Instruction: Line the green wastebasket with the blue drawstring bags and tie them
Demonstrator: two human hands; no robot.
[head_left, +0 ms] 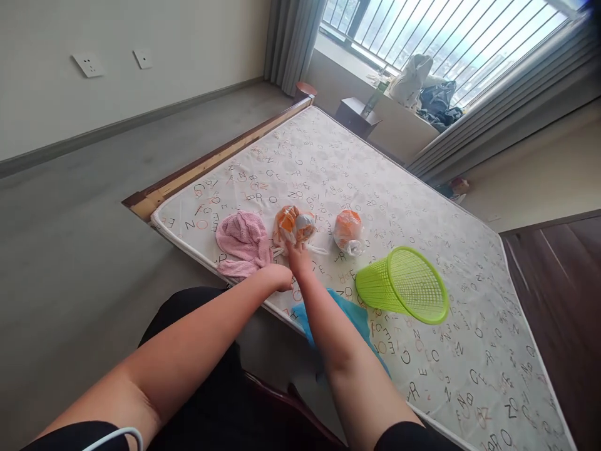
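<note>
My right hand [298,252] reaches over the mattress to a clear plastic bag [286,227] with orange and silvery-grey things in it. Its fingers close on the near side of the bag; the fingertips are partly hidden. My left hand [282,277] is curled beside my right wrist, low over the mattress edge. What its fingers hold, if anything, is hidden. Left of the bag lies a crumpled pink cloth [241,241]. To the right sits another orange bundle [348,230] in knotted clear plastic. White ties stick out by the first bag.
A green mesh basket [389,285] lies tipped on its side at the right, beyond a blue plastic sheet or bag [352,310] under my right forearm. The letter-printed mattress [451,376] has a wooden bed frame edge [216,153]. A dark bedside box [354,116] stands near the window.
</note>
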